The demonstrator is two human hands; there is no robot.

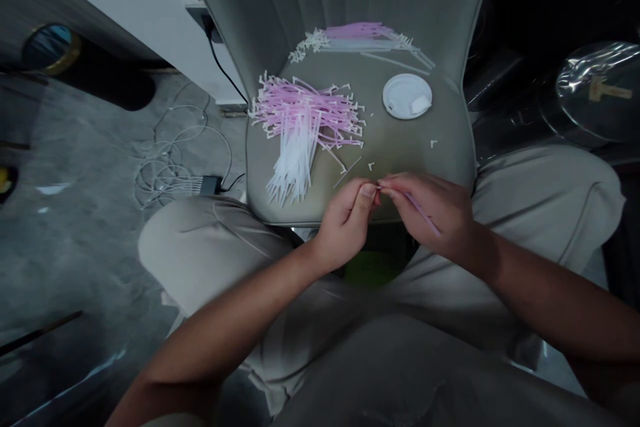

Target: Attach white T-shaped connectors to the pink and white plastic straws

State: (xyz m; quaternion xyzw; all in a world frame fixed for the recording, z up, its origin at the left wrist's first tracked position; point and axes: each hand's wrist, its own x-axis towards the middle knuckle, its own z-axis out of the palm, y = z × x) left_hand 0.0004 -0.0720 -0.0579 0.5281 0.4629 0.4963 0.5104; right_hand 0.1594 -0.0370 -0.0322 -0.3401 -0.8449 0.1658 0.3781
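While the right hand (430, 213) pinches a thin pink plastic straw (423, 213), the left hand (345, 223) has hold of its tip, both just above the front edge of a grey padded chair seat (390, 153). Loads of pink and white straws (305, 117) lie heaped nearby, beside a white plastic lid (407, 96).

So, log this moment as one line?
right hand: holds pink plastic strip | left hand: pinches its tip | nearby: pink-and-white strip pile, white lid on chair seat
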